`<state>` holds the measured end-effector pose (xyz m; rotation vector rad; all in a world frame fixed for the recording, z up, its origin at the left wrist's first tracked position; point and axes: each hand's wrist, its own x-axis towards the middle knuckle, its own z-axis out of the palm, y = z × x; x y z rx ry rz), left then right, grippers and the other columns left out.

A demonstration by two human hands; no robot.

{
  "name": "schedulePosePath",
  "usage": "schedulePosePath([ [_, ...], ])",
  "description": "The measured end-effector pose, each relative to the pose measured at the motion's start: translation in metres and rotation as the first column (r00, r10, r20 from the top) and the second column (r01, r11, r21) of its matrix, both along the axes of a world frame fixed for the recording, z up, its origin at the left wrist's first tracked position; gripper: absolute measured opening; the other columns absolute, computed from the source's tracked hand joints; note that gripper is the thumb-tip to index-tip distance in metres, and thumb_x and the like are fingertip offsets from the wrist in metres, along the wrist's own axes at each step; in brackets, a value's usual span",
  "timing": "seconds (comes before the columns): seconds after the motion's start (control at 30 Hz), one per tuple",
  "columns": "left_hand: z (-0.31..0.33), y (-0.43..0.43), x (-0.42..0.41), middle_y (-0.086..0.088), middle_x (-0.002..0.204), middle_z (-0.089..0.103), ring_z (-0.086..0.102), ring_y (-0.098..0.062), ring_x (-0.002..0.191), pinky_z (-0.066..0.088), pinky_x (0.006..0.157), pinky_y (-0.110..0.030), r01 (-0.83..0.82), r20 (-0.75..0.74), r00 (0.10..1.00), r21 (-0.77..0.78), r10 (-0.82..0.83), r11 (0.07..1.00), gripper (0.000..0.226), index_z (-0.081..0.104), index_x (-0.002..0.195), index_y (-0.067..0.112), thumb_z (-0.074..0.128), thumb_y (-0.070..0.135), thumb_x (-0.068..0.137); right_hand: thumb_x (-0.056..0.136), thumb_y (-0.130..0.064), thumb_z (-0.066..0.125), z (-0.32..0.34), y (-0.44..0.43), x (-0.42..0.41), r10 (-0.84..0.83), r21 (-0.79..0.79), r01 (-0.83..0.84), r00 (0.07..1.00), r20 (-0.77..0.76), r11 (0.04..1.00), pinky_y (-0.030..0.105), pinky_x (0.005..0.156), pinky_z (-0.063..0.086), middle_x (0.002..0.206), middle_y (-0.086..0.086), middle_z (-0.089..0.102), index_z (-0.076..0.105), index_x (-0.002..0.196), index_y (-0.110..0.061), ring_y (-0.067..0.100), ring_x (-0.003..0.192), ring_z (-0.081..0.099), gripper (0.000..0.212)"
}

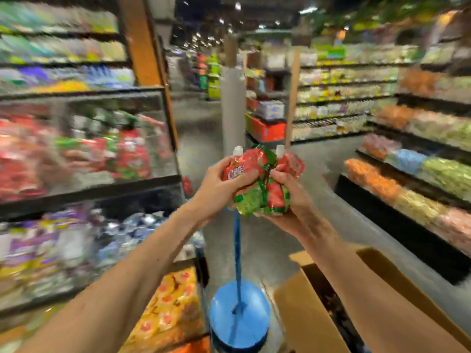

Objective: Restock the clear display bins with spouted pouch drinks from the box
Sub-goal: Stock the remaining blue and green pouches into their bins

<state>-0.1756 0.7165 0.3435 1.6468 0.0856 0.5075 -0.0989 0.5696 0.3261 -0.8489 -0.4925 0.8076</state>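
1. Far left, a clear bin on the shelving holds red packs, blurred.
2. The left hand is raised in mid-air. Its grip is closed round the left side of a bunch of pouches, thumb across the front.
3. The pouches, red and green with white spouts up, sit between both hands, apart from bin and box.
4. The right hand has its grip round the bunch's right side, from beneath.
5. Lower right, the open box stands under the right forearm.

Blue round-topped object on grey floor. Grey pillar beyond. Blurred stocked shelves to the right.
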Motion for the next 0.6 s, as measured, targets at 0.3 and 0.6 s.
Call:
schedulePosePath([
  [0.3, 0.044, 0.101, -0.137, 0.009, 0.110, 0.074, 0.068, -0.008, 0.105, 0.054, 0.093, -0.028, -0.331, 0.132, 0.937, 0.030, 0.325, 0.943, 0.050, 0.064, 0.122, 0.024, 0.050, 0.058, 0.089, 0.041, -0.023, 0.098, 0.048, 0.142, -0.111, 0.405, 0.152, -0.391, 0.911, -0.075, 0.908, 0.056, 0.100, 0.047, 0.115, 0.012, 0.072, 0.079, 0.101, -0.012, 0.030, 0.102, 0.070, 0.063],
  [0.6, 0.043, 0.230, -0.263, 0.006, 0.100, 0.060, 0.057, -0.015, 0.099, 0.042, 0.088, -0.029, -0.765, 0.184, 0.631, 0.308, 0.754, 0.565, 0.055, 0.049, 0.099, 0.039, 0.040, 0.087, 0.074, 0.079, -0.024, 0.061, 0.056, 0.288, -0.232, 0.446, 0.064, -0.443, 0.892, -0.073, 0.894, 0.037, 0.071, 0.061, 0.092, 0.010, 0.076, 0.079, 0.087, -0.010, 0.023, 0.078, 0.074, 0.025],
])
